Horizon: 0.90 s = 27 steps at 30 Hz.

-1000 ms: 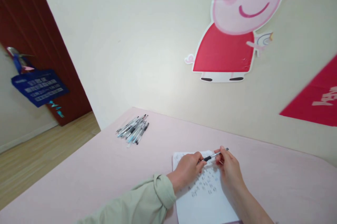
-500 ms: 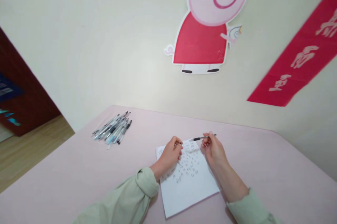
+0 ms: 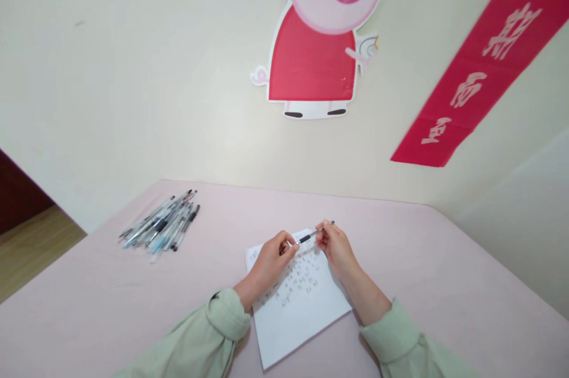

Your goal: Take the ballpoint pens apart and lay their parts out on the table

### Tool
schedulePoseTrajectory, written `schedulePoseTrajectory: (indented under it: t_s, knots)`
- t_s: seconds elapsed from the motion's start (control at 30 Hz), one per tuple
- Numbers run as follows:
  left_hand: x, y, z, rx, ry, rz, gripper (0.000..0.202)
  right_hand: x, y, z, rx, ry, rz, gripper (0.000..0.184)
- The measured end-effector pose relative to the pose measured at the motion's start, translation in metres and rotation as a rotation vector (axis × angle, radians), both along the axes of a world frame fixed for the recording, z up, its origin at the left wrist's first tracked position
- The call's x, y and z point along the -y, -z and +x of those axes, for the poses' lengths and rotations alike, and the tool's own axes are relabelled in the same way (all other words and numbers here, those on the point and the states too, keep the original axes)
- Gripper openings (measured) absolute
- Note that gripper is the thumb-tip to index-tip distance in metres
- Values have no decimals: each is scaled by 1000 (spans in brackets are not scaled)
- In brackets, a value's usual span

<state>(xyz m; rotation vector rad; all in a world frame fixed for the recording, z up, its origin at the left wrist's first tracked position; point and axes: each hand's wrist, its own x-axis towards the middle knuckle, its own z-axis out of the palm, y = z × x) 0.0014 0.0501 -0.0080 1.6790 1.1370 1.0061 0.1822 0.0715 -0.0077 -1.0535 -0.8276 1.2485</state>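
My right hand (image 3: 336,249) pinches a pen (image 3: 304,239) near its back end. The pen has a clear barrel and a black grip, and its tip slants down to the left. The tip meets the thumb and fingers of my left hand (image 3: 272,256), which are curled together. A small dark piece shows between the left fingers, too small to make out. Both hands are over the upper part of a white paper pad (image 3: 306,319) covered partly with handwritten marks.
A heap of several pens (image 3: 164,224) lies at the left on the pink tabletop (image 3: 413,283). Behind the table rises a pale wall (image 3: 178,70) with a cartoon pig cutout (image 3: 311,58) and a red banner (image 3: 471,82).
My two hands have drawn closer together. The pen in my right hand has moved towards my left hand, and its tip now meets the left fingers. The view has turned slightly right.
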Motion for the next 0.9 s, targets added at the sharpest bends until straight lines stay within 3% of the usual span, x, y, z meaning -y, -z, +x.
schedulePoseTrajectory:
  t_s: [0.4,0.47,0.57,0.7,0.9]
  knots:
    - [0,-9,-1,24,-32,23,26,-2,-3,7,155,-84,31,37]
    - [-2,-10,-3,67,-90,13,27,-3,-2,9,316,-118,121,32]
    - [-5,-9,-6,138,-188,-4,25,-4,1,10,745,-171,334,24]
    - [-8,-6,-8,167,-237,-55,25,-2,3,7,1248,-251,408,40]
    - [-4,-4,-5,175,-208,-115,25,12,-3,11,1363,-236,365,27]
